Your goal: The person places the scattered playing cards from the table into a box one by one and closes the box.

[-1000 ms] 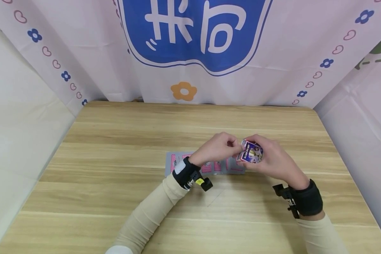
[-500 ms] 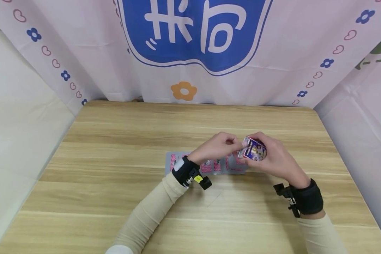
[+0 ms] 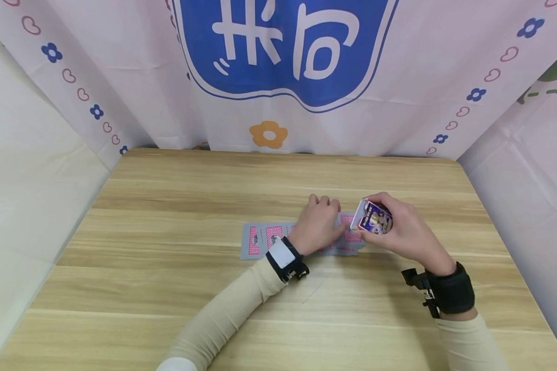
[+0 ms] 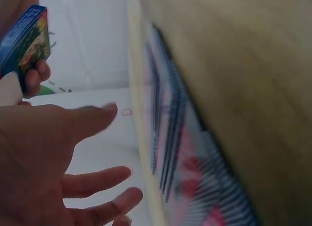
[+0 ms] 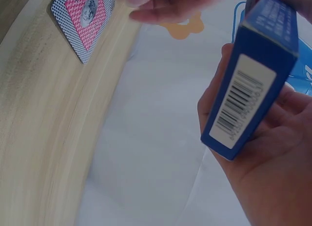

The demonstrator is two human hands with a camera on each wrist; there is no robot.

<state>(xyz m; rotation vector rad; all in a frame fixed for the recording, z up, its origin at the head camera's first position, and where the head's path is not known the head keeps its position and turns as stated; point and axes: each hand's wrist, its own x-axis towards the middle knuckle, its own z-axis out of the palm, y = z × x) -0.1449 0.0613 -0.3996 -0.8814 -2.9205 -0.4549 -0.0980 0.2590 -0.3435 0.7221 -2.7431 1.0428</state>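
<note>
A small blue playing-card box (image 3: 375, 218) with a picture on its front is gripped by my right hand (image 3: 406, 234) above the right end of the cards. In the right wrist view, the box (image 5: 246, 89) shows a barcode on its narrow end. Over the row of playing cards (image 3: 255, 242) is my left hand (image 3: 316, 226), fingers spread and partly hiding them. The left wrist view shows that hand (image 4: 63, 153) with nothing between thumb and fingers. The cards lie overlapping, their red patterned backs up; in that view the cards (image 4: 187, 162) are blurred.
The wooden table (image 3: 167, 206) extends around the cards on all sides. A printed curtain (image 3: 269, 108) hangs behind its far edge, with pale cloth walls (image 3: 32, 180) to the left and right.
My left hand has let go of the end of the card box, moved slightly left and spread its fingers over the cards. The right hand keeps holding the box, shifted slightly right.
</note>
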